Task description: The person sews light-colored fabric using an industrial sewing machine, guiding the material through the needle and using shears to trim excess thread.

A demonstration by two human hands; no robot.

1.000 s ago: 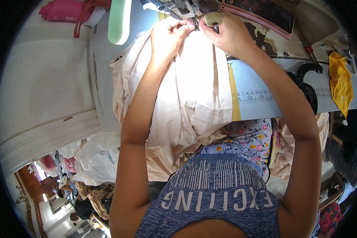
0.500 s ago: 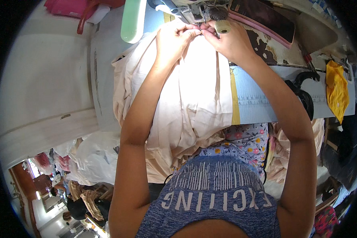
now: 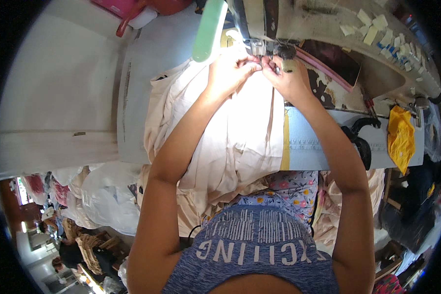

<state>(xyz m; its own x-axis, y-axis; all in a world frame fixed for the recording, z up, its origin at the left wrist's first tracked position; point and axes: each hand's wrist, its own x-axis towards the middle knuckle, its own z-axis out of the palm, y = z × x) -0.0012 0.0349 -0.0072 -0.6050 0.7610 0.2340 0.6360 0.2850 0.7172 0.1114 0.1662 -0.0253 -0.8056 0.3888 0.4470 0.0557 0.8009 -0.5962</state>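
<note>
A large cream cloth (image 3: 235, 134) lies gathered in folds over the table edge and hangs down toward my lap. At its far end my left hand (image 3: 230, 76) pinches the fabric between thumb and fingers. My right hand (image 3: 290, 83) pinches the same cloth just beside it, so the fingertips of both hands almost meet. They are right below the needle area of a sewing machine (image 3: 258, 46), whose head rises at the top of the view. Bright light washes out the cloth near the fingers, and the exact edge they grip is hard to make out.
A pale green lamp (image 3: 209, 34) stands left of the machine. On the right are a phone in a pink case (image 3: 328, 66), a black curved object (image 3: 360, 142) and a yellow cloth (image 3: 401, 139). Ruler markings (image 3: 306, 144) run along the table. Plastic bags (image 3: 110, 196) lie at the left.
The view has tilted, so the machine, table and hands appear lower and more of the machine head shows. Both hands keep their pinch on the cloth at the needle area.
</note>
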